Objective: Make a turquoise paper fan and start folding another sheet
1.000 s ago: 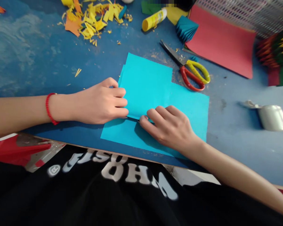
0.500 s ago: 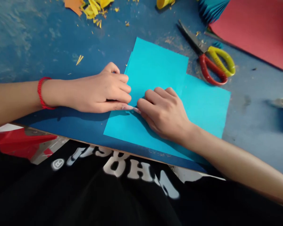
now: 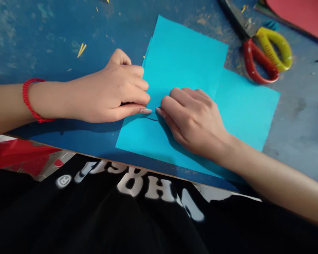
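Bright blue paper (image 3: 187, 51) lies in front of me, with an upper piece overlapping a wider part (image 3: 251, 102) that reaches out to the right and toward me. My left hand (image 3: 113, 91), a red cord bracelet at its wrist, is curled closed on the left edge of the upper piece. My right hand (image 3: 194, 118) is closed over the middle of the paper, its thumb pinching the near edge of the upper piece. The thumb tips point at each other with a small gap between them. Most of the gripped edge is hidden under the fingers.
Scissors (image 3: 262, 56) with one red and one yellow handle lie beyond the paper at the right. Red paper (image 3: 304, 16) sits in the far right corner. Small yellow scraps (image 3: 81, 50) dot the blue table (image 3: 55, 31). Red material (image 3: 21, 155) shows below the table's near edge.
My thumb tips, which were touching, have drawn slightly apart along the paper's edge. The view has come closer, so the scissors and red paper appear farther up and right.
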`<state>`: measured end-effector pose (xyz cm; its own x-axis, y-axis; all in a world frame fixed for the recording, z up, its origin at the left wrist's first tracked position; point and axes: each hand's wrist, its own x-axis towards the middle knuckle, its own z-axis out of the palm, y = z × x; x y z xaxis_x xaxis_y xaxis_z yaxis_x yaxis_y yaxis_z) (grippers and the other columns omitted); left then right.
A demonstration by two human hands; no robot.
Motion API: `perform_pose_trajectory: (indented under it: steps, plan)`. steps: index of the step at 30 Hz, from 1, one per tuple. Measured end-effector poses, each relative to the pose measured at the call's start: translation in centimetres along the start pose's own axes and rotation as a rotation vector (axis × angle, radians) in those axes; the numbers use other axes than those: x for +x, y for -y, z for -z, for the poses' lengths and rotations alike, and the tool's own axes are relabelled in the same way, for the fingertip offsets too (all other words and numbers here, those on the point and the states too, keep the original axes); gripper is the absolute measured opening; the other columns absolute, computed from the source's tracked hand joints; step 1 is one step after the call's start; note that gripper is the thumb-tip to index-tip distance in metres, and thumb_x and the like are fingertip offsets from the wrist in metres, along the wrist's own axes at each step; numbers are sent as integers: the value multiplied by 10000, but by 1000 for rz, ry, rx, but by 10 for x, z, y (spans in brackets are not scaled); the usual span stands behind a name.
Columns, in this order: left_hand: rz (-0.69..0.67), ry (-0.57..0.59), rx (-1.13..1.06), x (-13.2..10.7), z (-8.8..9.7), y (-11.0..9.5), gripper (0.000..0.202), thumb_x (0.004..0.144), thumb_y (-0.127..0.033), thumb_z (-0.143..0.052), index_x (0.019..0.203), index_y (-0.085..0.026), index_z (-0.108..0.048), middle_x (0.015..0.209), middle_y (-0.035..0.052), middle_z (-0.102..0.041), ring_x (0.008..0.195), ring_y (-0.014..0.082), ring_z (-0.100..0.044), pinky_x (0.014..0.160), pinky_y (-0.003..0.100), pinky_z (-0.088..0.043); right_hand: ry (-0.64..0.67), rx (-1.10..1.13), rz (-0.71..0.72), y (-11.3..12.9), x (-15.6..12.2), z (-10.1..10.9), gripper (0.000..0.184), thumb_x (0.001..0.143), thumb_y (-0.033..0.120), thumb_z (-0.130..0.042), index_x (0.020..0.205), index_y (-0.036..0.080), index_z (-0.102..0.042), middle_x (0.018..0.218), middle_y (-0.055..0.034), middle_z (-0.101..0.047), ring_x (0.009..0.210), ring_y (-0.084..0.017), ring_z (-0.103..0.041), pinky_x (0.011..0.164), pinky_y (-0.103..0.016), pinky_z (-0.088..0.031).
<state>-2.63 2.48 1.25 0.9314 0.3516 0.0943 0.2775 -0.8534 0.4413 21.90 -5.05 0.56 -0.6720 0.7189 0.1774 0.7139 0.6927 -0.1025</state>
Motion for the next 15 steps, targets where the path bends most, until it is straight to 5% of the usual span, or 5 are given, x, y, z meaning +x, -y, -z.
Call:
perform_pose_trajectory:
  steps: [15]
  plan:
    - [36, -55, 74, -2, -2, 0, 651, 1116, -548, -329, 642, -158, -546, 654, -28, -339, 876, 196, -613, 1089, 566, -333, 69, -76, -5, 2, 0, 3, 317, 1116, 268, -338, 1020, 229, -637, 898, -60, -611, 786, -231, -563, 665, -368, -319]
